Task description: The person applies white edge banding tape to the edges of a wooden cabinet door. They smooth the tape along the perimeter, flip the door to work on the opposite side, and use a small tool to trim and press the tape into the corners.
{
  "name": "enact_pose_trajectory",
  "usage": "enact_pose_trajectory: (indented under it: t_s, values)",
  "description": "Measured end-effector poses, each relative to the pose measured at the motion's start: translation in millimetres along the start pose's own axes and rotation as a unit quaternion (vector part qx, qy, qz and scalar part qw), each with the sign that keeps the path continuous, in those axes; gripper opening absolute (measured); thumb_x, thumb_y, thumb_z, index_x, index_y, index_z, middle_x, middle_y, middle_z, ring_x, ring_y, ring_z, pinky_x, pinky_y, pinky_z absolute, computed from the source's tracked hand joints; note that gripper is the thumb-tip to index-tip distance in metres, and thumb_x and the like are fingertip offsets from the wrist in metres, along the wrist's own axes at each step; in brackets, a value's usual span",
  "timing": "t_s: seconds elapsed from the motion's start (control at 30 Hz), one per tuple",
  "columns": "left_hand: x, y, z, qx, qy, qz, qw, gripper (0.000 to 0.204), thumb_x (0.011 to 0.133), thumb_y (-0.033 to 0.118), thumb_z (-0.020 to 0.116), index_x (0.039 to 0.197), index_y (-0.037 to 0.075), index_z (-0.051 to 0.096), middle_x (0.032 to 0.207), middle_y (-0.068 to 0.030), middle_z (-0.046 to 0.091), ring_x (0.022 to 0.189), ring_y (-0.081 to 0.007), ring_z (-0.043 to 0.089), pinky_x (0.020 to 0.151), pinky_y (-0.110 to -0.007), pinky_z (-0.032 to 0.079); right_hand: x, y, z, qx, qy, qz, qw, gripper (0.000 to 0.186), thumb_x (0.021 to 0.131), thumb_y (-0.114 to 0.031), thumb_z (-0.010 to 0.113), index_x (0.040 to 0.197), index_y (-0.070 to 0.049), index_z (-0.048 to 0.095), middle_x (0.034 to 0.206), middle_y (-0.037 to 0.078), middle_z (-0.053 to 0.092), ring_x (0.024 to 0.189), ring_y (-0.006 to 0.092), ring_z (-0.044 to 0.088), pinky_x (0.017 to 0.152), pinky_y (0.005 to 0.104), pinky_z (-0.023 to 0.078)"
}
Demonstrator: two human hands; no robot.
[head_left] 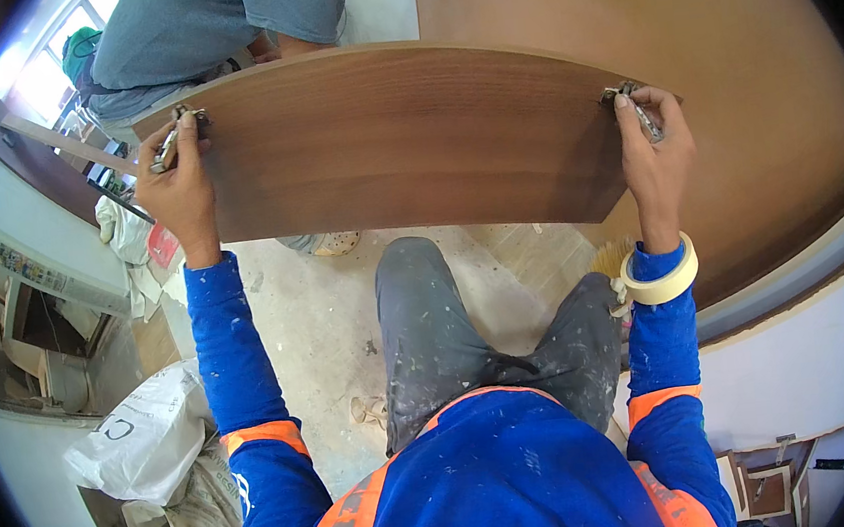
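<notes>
A brown wood-grain panel spans the space in front of me, its long edges running left to right. Near its far left corner, my left hand is closed on a metal cabinet hinge. Toward the far right corner, my right hand pinches another metal hinge. Both hinges sit against the panel's face; whether screws hold them cannot be seen. Around my right wrist hangs a roll of cream masking tape.
Beyond the panel, a person in grey trousers crouches at the upper left. A large brown board stands at the right. White sacks lie at the lower left, and a brush with straw-coloured bristles is near my right knee.
</notes>
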State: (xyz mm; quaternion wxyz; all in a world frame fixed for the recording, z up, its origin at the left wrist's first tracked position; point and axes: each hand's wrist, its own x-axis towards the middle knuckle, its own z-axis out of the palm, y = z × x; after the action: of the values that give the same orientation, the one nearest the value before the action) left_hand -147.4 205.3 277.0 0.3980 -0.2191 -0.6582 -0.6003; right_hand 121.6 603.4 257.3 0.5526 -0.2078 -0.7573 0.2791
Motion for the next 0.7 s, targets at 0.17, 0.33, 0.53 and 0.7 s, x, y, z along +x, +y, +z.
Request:
enact_pose_trajectory:
  t_s: [0.17,0.33,0.53,0.7]
  values:
    - [-19.2,-21.1,11.8,-0.015,0.018,-0.035,0.999,0.020,0.100,0.014,0.080,0.104,-0.004,0.074,0.093,-0.0119,0.080,0.078,-0.0139,0.077,0.071,-0.025,0.059,0.1,24.1,17.5,0.030,-0.013,0.049,0.998,0.022,0.095,-0.018,0.079,0.109,-0.002,0.073,0.094,0.010,0.079,0.084,0.0136,0.072,0.079,0.0310,0.055]
    - [-33.8,-33.3,10.2,-0.013,0.017,-0.050,0.999,0.019,0.100,0.013,0.078,0.105,-0.004,0.072,0.095,-0.0118,0.079,0.081,-0.0142,0.077,0.074,-0.025,0.059,-9.4,40.9,26.7,0.101,-0.055,0.109,0.987,0.024,0.096,-0.015,0.079,0.112,-0.001,0.069,0.088,0.007,0.076,0.079,0.0098,0.068,0.074,0.0278,0.053]
    - [-59.1,-59.3,4.7,-0.043,0.023,-0.055,0.997,0.017,0.101,0.012,0.078,0.105,-0.003,0.072,0.097,-0.0107,0.077,0.084,-0.0142,0.076,0.077,-0.026,0.058,-41.6,65.1,43.4,0.173,-0.083,0.133,0.972,0.024,0.098,-0.009,0.076,0.118,-0.001,0.064,0.093,0.007,0.076,0.082,0.0099,0.068,0.076,0.0273,0.054]
    - [-87.0,-79.1,-8.9,-0.003,0.013,-0.052,0.999,0.018,0.101,0.010,0.077,0.108,-0.005,0.071,0.099,-0.0114,0.076,0.088,-0.0170,0.077,0.082,-0.028,0.059,-79.5,87.3,58.5,0.200,-0.085,0.156,0.964,0.026,0.099,-0.008,0.075,0.119,-0.001,0.061,0.104,0.008,0.074,0.095,0.0126,0.070,0.085,0.0285,0.055]
